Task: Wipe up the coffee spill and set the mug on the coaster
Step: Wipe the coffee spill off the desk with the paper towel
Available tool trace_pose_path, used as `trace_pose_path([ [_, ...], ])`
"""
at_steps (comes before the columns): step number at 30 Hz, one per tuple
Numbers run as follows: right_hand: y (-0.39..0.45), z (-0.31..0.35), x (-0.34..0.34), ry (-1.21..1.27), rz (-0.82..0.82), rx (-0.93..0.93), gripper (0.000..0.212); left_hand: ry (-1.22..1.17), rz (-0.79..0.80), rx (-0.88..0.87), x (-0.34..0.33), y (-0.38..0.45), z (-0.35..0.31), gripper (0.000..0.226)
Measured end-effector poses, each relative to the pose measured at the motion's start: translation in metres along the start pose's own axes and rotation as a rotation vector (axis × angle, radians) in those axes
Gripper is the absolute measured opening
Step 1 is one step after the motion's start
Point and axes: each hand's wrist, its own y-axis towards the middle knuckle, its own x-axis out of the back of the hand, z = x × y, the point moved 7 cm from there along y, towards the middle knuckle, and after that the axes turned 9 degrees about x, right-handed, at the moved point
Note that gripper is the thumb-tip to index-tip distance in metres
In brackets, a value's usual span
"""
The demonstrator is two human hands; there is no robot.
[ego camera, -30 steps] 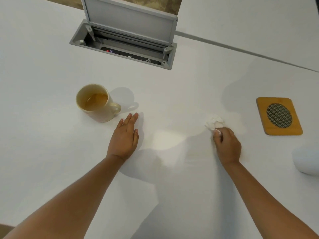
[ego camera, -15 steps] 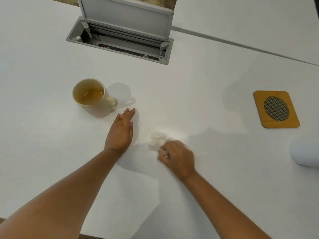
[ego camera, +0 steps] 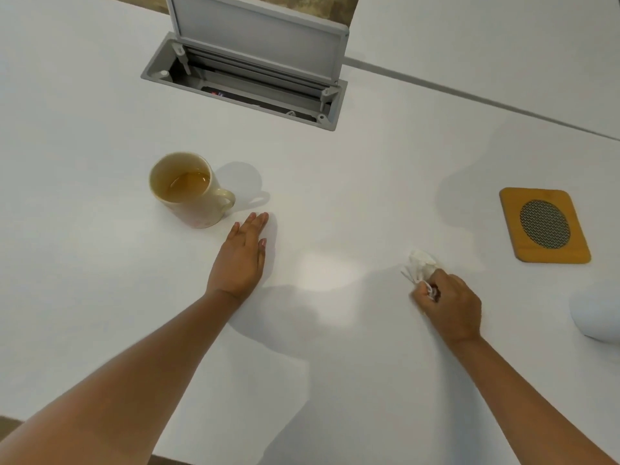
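Fingers [ego camera: 426,291] of my right hand [ego camera: 451,305] are curled in tight, pinching a crumpled white paper tissue [ego camera: 419,265] against the white tabletop [ego camera: 100,280]; most of the wad sticks out ahead of the knuckles. My left hand [ego camera: 242,258] lies flat, palm down, with its fingers straight and pressed together, pointing away from me. I see its fingertips just beside the cream ceramic mug [ego camera: 189,189], near the handle but apart from it. That mug stands upright on the left and holds a shallow pool of brown coffee. On the far right lies the square wooden coaster with a round dark mesh centre [ego camera: 544,225], well apart from the mug and near the tissue. From here I cannot make out any spill on the surface between my hands. A rounded white object [ego camera: 599,313] sits at the right edge, and a grey cable hatch with its lid raised [ego camera: 255,58] is set into the table beyond the mug.
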Motion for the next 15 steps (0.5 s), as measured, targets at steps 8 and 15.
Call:
trace_pose_path([
  [8, -0.036, 0.201, -0.039, 0.343, 0.154, 0.679, 0.016, 0.006, -0.052, -0.069, 0.010, -0.005, -0.011, 0.047],
  [15, 0.025, 0.186, -0.053, 0.260, 0.159, 0.616, 0.021, -0.016, -0.027, 0.023, 0.006, -0.003, -0.002, 0.050],
])
